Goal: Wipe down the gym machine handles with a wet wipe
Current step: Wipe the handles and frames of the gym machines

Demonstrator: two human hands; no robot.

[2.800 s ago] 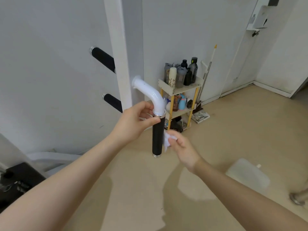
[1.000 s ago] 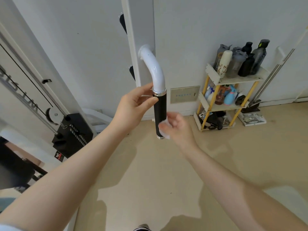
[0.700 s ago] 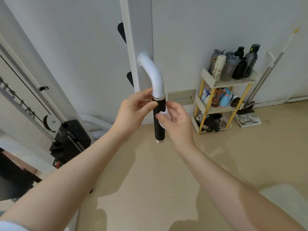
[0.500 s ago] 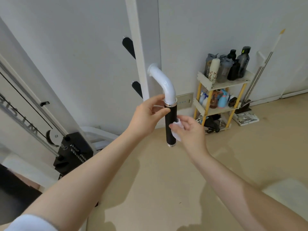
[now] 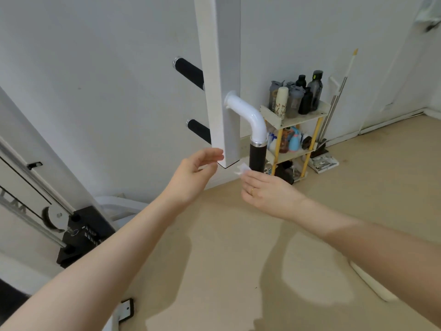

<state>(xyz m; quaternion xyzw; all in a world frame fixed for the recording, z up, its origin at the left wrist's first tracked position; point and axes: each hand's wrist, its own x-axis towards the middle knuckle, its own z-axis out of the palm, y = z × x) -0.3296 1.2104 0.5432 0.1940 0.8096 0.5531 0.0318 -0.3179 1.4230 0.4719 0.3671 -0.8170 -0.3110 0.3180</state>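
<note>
Black foam handle grip (image 5: 257, 156), long axis vertical, directly above the right hand (image 5: 265, 191) pinching a wet wipe (image 5: 242, 168); left hand (image 5: 194, 174) loosely open, empty, farther left.
</note>
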